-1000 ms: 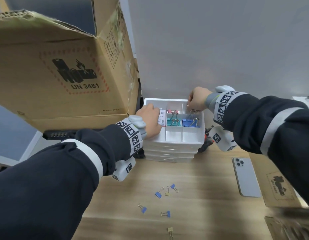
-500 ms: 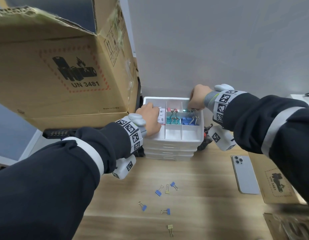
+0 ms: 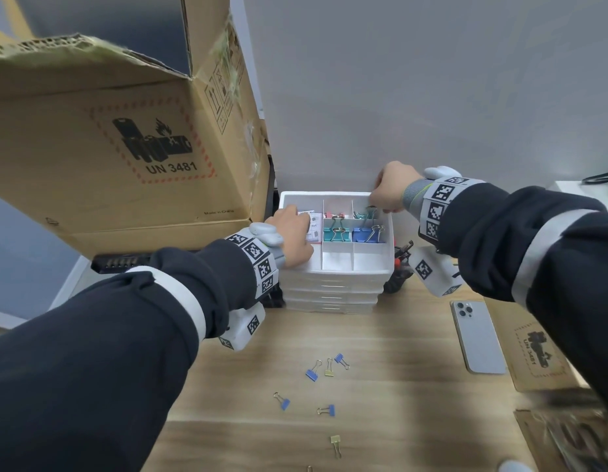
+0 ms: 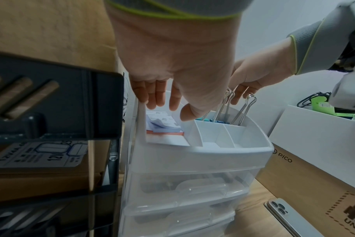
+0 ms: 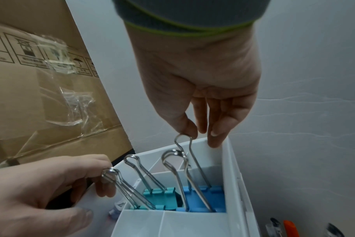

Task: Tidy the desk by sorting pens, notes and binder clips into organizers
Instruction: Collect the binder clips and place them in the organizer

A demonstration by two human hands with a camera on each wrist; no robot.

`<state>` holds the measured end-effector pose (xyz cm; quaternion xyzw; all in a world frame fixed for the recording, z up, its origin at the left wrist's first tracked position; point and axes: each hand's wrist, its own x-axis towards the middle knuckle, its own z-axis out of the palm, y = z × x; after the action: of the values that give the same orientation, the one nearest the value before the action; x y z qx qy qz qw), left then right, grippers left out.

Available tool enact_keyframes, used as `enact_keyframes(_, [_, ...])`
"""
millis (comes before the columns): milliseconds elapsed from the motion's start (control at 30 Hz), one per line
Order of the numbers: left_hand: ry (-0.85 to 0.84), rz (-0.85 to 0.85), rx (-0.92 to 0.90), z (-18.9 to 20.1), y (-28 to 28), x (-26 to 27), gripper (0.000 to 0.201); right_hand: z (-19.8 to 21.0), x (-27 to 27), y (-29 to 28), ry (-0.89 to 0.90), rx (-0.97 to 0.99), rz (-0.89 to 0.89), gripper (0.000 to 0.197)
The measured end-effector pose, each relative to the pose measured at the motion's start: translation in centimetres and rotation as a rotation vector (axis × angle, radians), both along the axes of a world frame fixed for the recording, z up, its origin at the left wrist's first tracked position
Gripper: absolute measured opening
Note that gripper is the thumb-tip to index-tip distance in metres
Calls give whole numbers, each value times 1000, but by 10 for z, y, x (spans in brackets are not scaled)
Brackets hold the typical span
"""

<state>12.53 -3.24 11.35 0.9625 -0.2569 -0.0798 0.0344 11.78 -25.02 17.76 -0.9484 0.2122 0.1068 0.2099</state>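
Note:
A white divided organizer tray sits on a stack of clear drawers. Its left compartment holds paper notes. Large binder clips stand in the middle ones: teal, blue and pink. My left hand grips the tray's left wall, fingers curled over the rim. My right hand pinches the blue clip's rear wire handle between thumb and forefinger at the tray's back right corner.
Several small blue and yellow binder clips lie loose on the wooden desk in front. A phone lies at the right, a big cardboard box stands at the left, and pens lie beside the tray's right wall.
My right hand has drawn slightly up and back toward the tray's rear right corner. The left hand has kept its hold on the left wall.

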Motion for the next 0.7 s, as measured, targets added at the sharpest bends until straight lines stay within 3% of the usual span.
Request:
enact_keyframes(333, [85,-126,-97,6,17,-35,10,-8,-55,-16,-207,40,-106,10])
enact_keyframes(433, [103,-163,-137,4,26,-54,11,-23,-79,-16,-246,56,-143,16])
enact_keyframes(700, [221,-205,-84,-33,58,-104,6,-78,-136,-1,-146,137,-102,9])
